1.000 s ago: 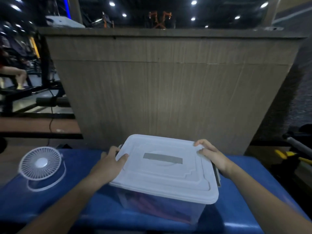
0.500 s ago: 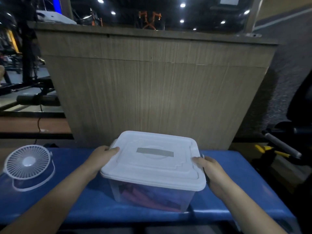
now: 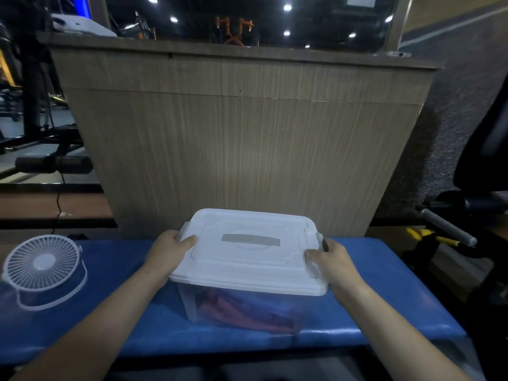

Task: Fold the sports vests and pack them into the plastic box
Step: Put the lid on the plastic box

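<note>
On the blue padded bench (image 3: 384, 292), nearest the person, two bare forearms reach forward from the lower edge of the view. Left hand (image 3: 170, 250) grips the left short end of the plastic box (image 3: 220, 306), thumb lying on top of the white lid (image 3: 247, 259), fingers curled over the left latch. Right hand (image 3: 334, 261) grips the right short end the same way, thumb on the lid, fingers wrapped round the right latch.

Box sits on the bench, roughly mid-bench, lid on. Long axis runs left to right across the bench, turned slightly so the right end lies a little nearer the person than the left. Clear walls; folded sports vests (image 3: 242, 312) visible inside through the near wall, red and dark purple, lying low in the box. Individual count cannot be told. A grey strip (image 3: 250, 240) is set in the middle of the lid, running along the same long axis.

Left of the box, well apart, a small white fan (image 3: 41, 265) stands on the bench, grille tilted up toward the viewer.

Beyond the bench, a tall wood-grain counter (image 3: 247, 138) fills the middle ground. A white device (image 3: 82, 24) rests on its top left corner. Gym equipment (image 3: 52, 163) stands at far left, and ceiling spotlights (image 3: 287, 7) shine in the dark background.
</note>
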The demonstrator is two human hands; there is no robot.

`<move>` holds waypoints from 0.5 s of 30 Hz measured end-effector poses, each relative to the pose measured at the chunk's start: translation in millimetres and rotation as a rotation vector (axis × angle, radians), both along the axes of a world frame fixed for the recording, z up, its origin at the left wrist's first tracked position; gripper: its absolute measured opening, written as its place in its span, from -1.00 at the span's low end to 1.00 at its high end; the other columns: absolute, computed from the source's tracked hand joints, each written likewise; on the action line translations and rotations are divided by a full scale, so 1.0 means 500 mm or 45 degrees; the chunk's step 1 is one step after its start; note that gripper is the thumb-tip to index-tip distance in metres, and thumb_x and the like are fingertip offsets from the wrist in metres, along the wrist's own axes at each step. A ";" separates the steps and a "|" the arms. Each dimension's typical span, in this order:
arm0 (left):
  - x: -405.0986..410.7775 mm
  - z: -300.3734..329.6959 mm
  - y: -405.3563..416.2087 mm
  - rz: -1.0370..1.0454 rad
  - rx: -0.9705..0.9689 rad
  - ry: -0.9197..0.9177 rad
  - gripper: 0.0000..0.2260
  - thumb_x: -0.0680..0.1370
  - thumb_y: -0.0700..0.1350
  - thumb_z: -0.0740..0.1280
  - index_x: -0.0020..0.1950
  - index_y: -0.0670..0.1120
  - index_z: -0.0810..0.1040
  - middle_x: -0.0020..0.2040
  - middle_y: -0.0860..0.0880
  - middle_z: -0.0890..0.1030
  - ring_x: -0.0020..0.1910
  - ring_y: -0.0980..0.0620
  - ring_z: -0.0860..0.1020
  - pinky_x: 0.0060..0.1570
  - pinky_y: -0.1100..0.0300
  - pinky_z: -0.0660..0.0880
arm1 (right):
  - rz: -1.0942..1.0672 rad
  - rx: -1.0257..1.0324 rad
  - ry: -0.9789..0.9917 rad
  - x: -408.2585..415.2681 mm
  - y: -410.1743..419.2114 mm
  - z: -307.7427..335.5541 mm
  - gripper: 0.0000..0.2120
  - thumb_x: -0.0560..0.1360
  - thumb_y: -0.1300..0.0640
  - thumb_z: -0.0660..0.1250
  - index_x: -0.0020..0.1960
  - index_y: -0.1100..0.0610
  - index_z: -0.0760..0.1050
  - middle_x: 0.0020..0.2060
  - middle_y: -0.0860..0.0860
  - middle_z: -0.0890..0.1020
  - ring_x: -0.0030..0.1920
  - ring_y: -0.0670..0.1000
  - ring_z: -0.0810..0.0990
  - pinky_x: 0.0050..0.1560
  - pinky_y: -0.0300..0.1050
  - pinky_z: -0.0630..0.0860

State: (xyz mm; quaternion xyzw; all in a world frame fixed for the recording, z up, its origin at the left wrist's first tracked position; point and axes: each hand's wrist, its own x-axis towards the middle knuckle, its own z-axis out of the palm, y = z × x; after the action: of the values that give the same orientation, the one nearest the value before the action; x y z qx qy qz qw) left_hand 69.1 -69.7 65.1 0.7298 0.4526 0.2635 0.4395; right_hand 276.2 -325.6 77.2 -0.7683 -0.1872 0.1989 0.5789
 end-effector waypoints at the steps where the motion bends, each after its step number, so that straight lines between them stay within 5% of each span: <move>1: 0.000 -0.002 0.000 0.013 0.011 0.002 -0.73 0.57 0.03 0.40 0.11 -0.14 0.58 0.01 -0.08 0.66 -0.03 -0.12 0.62 0.08 -0.09 0.56 | -0.011 0.004 -0.016 0.000 0.002 -0.001 -0.79 0.48 0.26 0.26 0.08 0.10 0.54 -0.07 0.04 0.68 -0.11 0.07 0.66 -0.36 -0.15 0.51; 5: 0.003 -0.004 -0.004 0.033 0.122 0.079 -0.73 0.58 0.03 0.36 0.15 -0.15 0.55 0.04 -0.05 0.63 -0.01 -0.10 0.58 -0.04 0.02 0.50 | -0.037 -0.045 -0.106 0.001 0.010 -0.017 -0.73 0.47 0.22 0.24 0.13 0.02 0.52 -0.03 0.01 0.66 -0.04 0.09 0.64 -0.17 0.01 0.62; 11: 0.011 -0.002 -0.010 0.049 0.367 0.257 -0.70 0.63 0.02 0.28 0.25 -0.15 0.52 0.03 -0.07 0.62 -0.05 -0.08 0.52 -0.17 0.10 0.34 | 0.002 -0.259 -0.481 0.008 0.019 -0.022 -0.83 0.47 0.27 0.14 -0.21 0.03 0.30 -0.29 0.01 0.50 -0.22 0.10 0.42 -0.36 -0.09 0.30; 15: 0.013 0.000 -0.018 0.069 0.439 0.302 -0.70 0.65 0.02 0.25 0.27 -0.15 0.50 0.05 -0.10 0.62 -0.09 -0.07 0.49 -0.18 0.09 0.35 | 0.016 -0.370 -0.625 0.012 0.027 -0.027 -0.88 0.53 0.26 0.16 -0.15 0.09 0.31 -0.26 0.02 0.48 -0.17 0.14 0.42 -0.39 -0.11 0.21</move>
State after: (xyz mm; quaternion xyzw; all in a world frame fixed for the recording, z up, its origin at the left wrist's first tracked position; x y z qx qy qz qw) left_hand 75.7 -78.7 64.9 0.8077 0.4688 0.2610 0.2443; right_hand 282.4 -312.3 63.7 -0.8672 -0.2960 0.0355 0.3988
